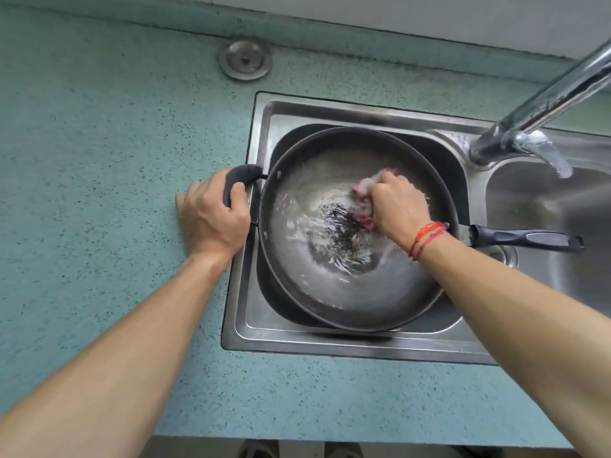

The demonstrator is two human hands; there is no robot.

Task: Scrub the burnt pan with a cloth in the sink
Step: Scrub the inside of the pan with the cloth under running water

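We see the pan (334, 285) sitting tilted in the left basin of the sink (251, 328), set into the table's (99, 127) right half, shallow water rippling over a dark burnt patch (340, 233). Our left hand (211, 216) has its fingers wrapped tight around the small side handle (239, 175) at the sink's left rim. Our right hand (396, 206), fingers clenched on the pink cloth (363, 190), presses it inside the pan. The long handle (525, 239) crosses the divider toward the second basin, under the tap (542, 104). 1 drain plug (244, 59) lies near the table's far edge.
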